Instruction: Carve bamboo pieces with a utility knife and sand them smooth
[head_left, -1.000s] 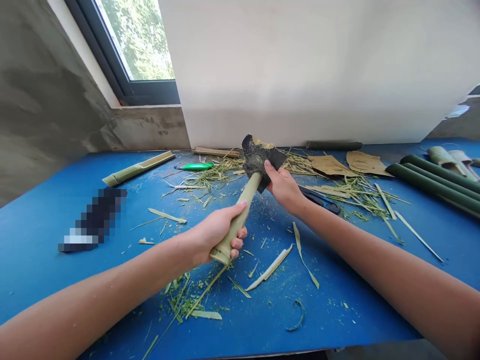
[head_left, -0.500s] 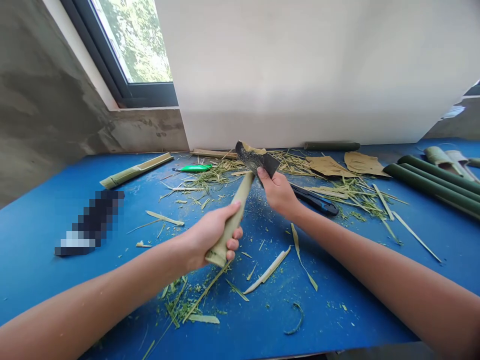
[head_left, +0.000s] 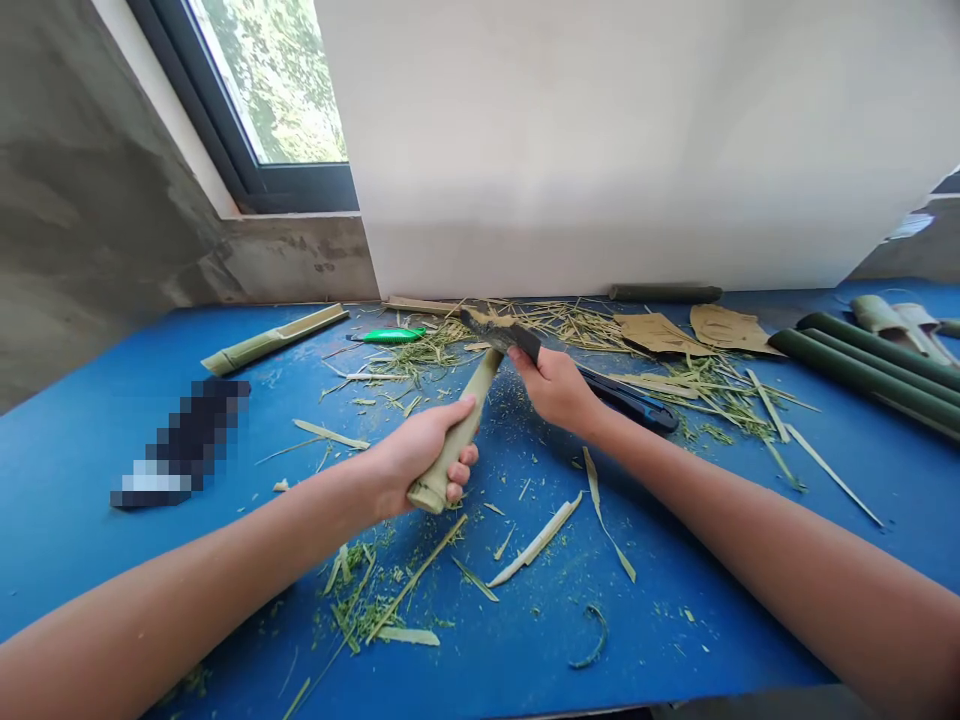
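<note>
A pale, peeled bamboo piece [head_left: 471,408] slants up and away from me, with my left hand [head_left: 431,450] wrapped round its lower part. My right hand [head_left: 551,385] pinches a dark, dusty sheet like sandpaper [head_left: 499,335], whose tan underside shows at the top edge. The sheet lies across the far end of the bamboo and hides its tip. Behind my right wrist a black and blue cutter [head_left: 634,402] rests on the blue table [head_left: 675,620].
Green bamboo lengths [head_left: 870,365] lie at the right, near torn brown sheets [head_left: 656,333]. Bamboo shavings [head_left: 360,590] are scattered about. A split bamboo piece [head_left: 277,340], a green cutter [head_left: 394,335] and a pixelated dark object [head_left: 191,435] are at the left. A white board [head_left: 600,150] stands behind.
The dark sheet in my right hand has shifted slightly left and lies flatter over the bamboo's end. My left hand and the bamboo have moved a little left and away from me.
</note>
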